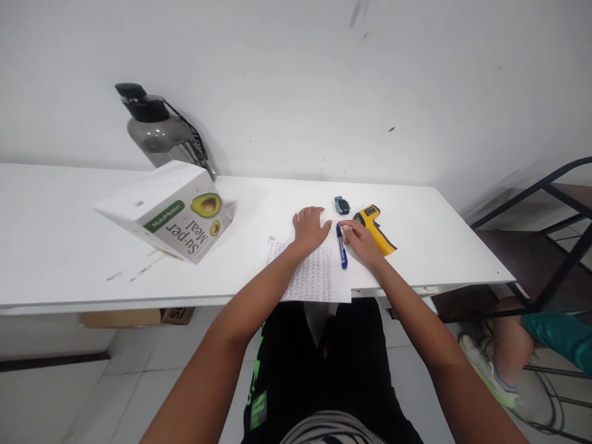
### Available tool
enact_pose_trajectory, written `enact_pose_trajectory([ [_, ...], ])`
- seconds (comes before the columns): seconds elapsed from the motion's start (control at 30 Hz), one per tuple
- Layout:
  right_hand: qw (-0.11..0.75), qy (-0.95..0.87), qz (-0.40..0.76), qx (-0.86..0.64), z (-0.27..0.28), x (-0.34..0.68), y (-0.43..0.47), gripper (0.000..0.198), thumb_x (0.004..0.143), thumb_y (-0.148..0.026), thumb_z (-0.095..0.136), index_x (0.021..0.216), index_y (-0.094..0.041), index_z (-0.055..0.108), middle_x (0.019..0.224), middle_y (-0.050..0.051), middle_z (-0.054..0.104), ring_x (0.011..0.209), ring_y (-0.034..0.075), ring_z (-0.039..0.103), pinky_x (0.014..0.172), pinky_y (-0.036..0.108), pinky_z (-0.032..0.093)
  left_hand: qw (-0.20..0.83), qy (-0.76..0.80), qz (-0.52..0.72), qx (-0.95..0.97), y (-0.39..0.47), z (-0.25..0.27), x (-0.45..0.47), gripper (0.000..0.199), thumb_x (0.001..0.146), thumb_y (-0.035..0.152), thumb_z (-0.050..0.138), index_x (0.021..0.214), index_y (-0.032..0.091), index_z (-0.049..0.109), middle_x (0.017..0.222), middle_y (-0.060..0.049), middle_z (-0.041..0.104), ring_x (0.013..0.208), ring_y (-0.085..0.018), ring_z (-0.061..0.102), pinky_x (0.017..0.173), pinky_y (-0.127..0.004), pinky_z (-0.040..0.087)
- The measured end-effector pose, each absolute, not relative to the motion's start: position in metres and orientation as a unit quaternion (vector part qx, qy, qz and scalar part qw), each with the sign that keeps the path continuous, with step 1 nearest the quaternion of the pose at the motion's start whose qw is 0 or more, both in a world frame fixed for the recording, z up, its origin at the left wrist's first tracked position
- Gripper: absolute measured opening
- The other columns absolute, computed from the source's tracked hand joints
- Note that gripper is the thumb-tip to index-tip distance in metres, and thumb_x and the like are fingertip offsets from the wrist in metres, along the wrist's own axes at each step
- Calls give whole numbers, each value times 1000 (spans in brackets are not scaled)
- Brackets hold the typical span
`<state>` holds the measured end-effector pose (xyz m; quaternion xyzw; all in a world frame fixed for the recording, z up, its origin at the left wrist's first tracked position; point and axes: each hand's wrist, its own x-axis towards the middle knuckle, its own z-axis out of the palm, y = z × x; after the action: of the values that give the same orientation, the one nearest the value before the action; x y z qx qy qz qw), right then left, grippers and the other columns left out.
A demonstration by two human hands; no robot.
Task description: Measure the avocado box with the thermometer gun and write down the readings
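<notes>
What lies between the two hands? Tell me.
In the head view, only the blue pen on the paper lies between the left hand and right hand.

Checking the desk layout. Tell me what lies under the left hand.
The left hand rests flat on a handwritten sheet of paper; the part beneath the palm is hidden.

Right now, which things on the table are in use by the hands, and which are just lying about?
In use:
left hand flat on the written sheet
right hand touching the blue pen

Lying about:
yellow thermometer gun
small blue device
avocado meal box
grey bottle
</notes>
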<state>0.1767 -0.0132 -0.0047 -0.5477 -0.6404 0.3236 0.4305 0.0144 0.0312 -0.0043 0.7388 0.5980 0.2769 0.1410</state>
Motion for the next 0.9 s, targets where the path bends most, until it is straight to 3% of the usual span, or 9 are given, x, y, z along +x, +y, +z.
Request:
enact_pose_trajectory([
  [0.6,444,-646,300,-544,-3,176,-14,42,90,-54,47,105,-20,66,102,6,64,69,13,57,71,31,49,148,592,293,736,32,-6,14,39,87,39,50,123,24,53,131,-8,55,129,-26,41,111,-46,25],
  [0.8,474,-648,116,-584,-8,176,-17,37,94,-43,39,87,-19,67,79,5,65,79,19,59,75,32,45,142,580,312,739,33,-11,14,38,88,41,50,122,25,53,130,-7,56,128,-26,42,111,-47,24],
  [0.9,424,-634,-20,-647,-8,181,-18,39,94,-39,36,85,-17,66,77,8,62,77,21,56,74,34,41,134,566,328,744,31,-13,13,36,89,43,49,119,25,55,128,-6,57,126,-26,44,112,-48,23],
])
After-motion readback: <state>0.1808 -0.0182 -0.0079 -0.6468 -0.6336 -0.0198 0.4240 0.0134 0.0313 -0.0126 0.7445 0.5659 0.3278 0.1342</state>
